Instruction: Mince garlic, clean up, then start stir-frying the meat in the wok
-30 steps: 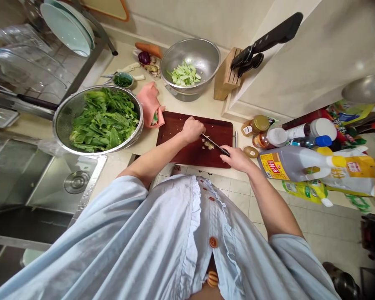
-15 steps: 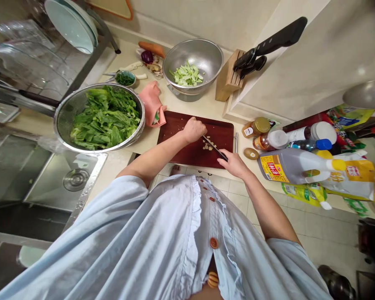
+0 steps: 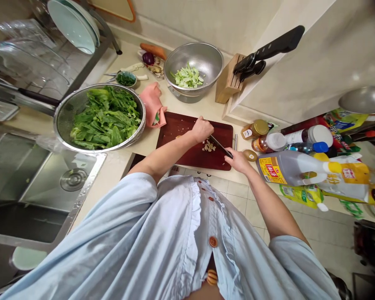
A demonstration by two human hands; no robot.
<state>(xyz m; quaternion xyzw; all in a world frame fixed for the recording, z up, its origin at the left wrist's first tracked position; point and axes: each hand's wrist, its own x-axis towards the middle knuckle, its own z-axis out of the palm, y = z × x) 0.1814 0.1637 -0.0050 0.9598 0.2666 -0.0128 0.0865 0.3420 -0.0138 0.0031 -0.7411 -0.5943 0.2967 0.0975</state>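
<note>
My right hand (image 3: 238, 160) is closed round the black handle of a kitchen knife (image 3: 219, 144), held above a dark red cutting board (image 3: 187, 156). At the knife's far end my left hand (image 3: 202, 129) is closed, its fingers curled down over the tip of the blade. Beneath and beside the blade lies a small heap of chopped pale pieces, apparently garlic (image 3: 208, 146). Tiny white bits are scattered on the board's left part. The left forearm covers some of the board, and the blade's lower edge is hard to see.
Left stands a colander of leafy greens (image 3: 108, 118) beside the sink (image 3: 96, 171). Behind the board are a pink cloth (image 3: 151, 102), a steel colander (image 3: 212, 62) with cut pale-green stems, and a knife block (image 3: 226, 87). Jars and a large sauce bottle (image 3: 295, 167) crowd the right.
Both hands and the knife have shifted slightly to the right and nearer to me over the board. The chopped pieces look a little more gathered beside the blade.
</note>
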